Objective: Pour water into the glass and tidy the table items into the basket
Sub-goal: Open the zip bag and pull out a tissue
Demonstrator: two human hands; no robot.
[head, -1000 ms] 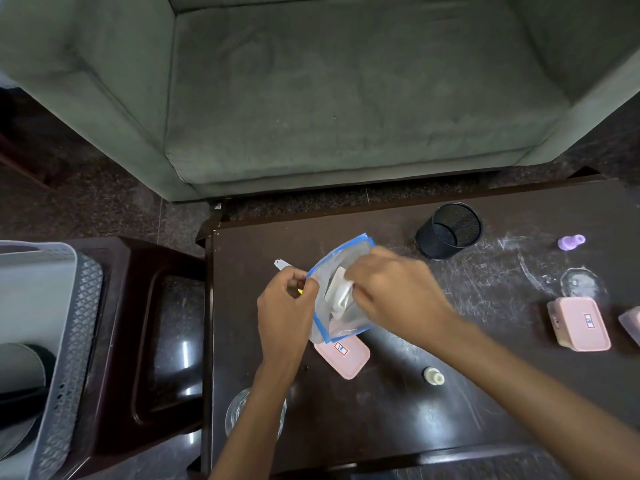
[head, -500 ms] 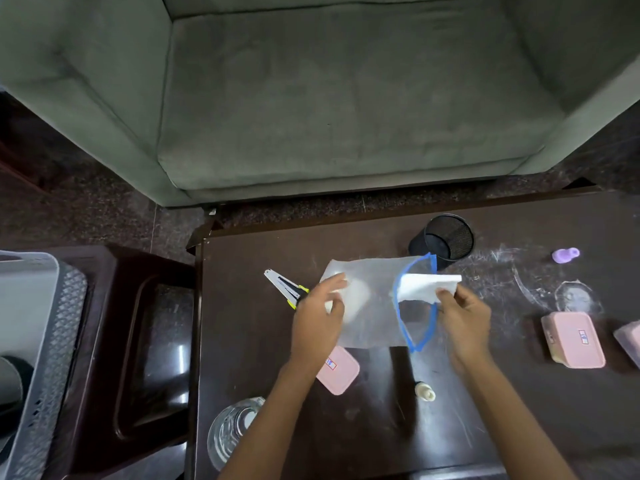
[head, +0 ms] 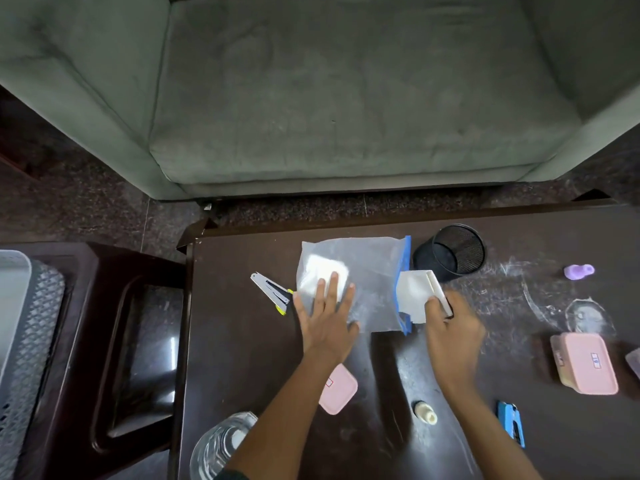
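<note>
A clear zip bag (head: 370, 271) with a blue seal lies flat on the dark table (head: 242, 358). My left hand (head: 327, 320) presses flat on its left part, over a white item inside. My right hand (head: 450, 327) grips a folded white paper (head: 415, 292) half out of the bag's blue mouth. A clear glass (head: 216, 445) stands at the table's near left corner. A grey lattice basket (head: 31, 323) sits far left on a dark side table.
On the table lie a yellow-tipped stapler (head: 272, 292), a black mesh pen cup (head: 450, 251), a pink lid (head: 337, 393), a pink box (head: 585, 362), a purple cap (head: 578, 271), a small cream bottle (head: 426, 412) and a blue stapler (head: 510, 422). A green sofa (head: 329, 98) stands behind.
The bag went from held upright to lying flat on the table. My left hand now presses on it, and my right hand has drawn the white paper out through the mouth.
</note>
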